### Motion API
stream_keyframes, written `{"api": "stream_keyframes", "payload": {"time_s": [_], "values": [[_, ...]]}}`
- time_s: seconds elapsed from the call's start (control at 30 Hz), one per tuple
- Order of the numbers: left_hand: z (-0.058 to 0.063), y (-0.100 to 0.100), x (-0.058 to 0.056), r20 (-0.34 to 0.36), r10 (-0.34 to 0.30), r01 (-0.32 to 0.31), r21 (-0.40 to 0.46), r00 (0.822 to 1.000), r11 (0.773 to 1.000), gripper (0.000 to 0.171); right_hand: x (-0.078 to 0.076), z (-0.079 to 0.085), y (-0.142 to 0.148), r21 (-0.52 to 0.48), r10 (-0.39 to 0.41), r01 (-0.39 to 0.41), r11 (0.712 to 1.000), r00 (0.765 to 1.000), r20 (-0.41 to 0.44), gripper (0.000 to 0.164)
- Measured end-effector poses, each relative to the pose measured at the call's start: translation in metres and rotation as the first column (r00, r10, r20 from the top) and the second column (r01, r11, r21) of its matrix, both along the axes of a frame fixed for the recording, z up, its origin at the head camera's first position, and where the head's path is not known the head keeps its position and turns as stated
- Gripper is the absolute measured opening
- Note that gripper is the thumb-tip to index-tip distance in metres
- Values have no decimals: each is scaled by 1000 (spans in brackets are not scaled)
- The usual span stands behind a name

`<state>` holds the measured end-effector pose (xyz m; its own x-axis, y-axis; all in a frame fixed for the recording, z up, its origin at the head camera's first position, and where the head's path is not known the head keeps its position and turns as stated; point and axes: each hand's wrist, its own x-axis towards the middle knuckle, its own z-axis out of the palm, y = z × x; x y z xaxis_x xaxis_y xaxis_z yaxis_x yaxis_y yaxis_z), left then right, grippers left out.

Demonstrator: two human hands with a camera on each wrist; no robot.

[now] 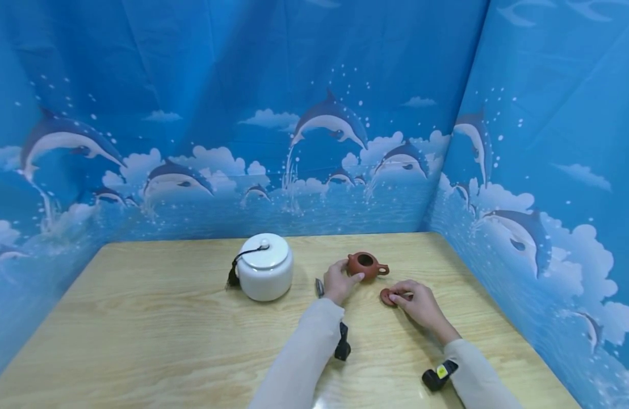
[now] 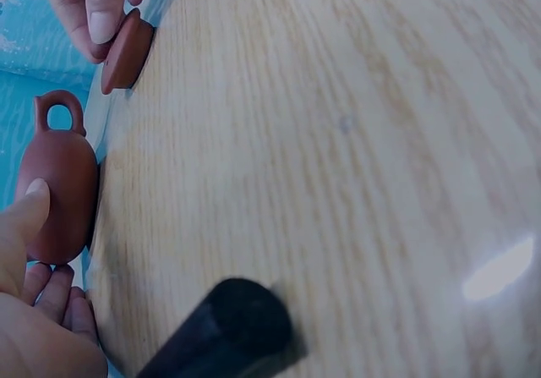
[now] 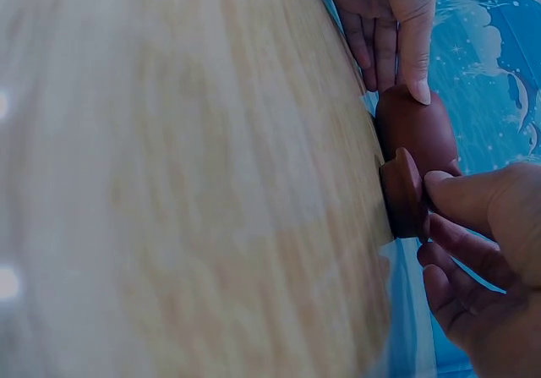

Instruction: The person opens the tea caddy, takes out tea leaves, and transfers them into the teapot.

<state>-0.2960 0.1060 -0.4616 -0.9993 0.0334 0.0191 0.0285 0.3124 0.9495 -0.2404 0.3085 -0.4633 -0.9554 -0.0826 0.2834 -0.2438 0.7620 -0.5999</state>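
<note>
A small reddish-brown clay teapot [image 1: 363,271] stands lidless on the table, its round mouth showing dark and its handle pointing right. My left hand [image 1: 341,283] grips its left side, the thumb against the body and the fingers round by the spout; the left wrist view shows this teapot [image 2: 61,188] side-on. To the right and nearer to me, my right hand [image 1: 416,304] pinches the knob of the teapot lid [image 1: 386,297] between thumb and fingers. In the right wrist view the lid [image 3: 404,196] is low at the table surface, its knob hidden by the fingertips.
A white lidded ceramic jar [image 1: 265,275] with a black tassel [image 1: 233,277] stands left of the teapot. A small grey item [image 1: 319,287] lies beside my left hand. Blue dolphin-print curtains [image 1: 273,142] enclose the wooden table [image 1: 166,329] behind and at the right.
</note>
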Motion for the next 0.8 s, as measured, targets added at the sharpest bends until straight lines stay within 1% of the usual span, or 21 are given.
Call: {"api": "stream_keyframes", "payload": {"time_s": [0.17,0.3,0.6,0.8], "values": [[-1,1,0,15,9,-9,15,1000,1000,56,0,-2,0,6,2,-2,1000,1000,-6,11],[-2,1,0,18,11,-11,4,1000,1000,56,1,-1,0,5,-2,2,1000,1000,9,11],[5,0,1,48,-1,0,19,999,1000,56,0,-1,1,0,-1,1,1000,1000,28,13],[9,-1,2,69,-14,12,39,998,999,61,1,1,0,-10,-9,9,1000,999,41,18]]}}
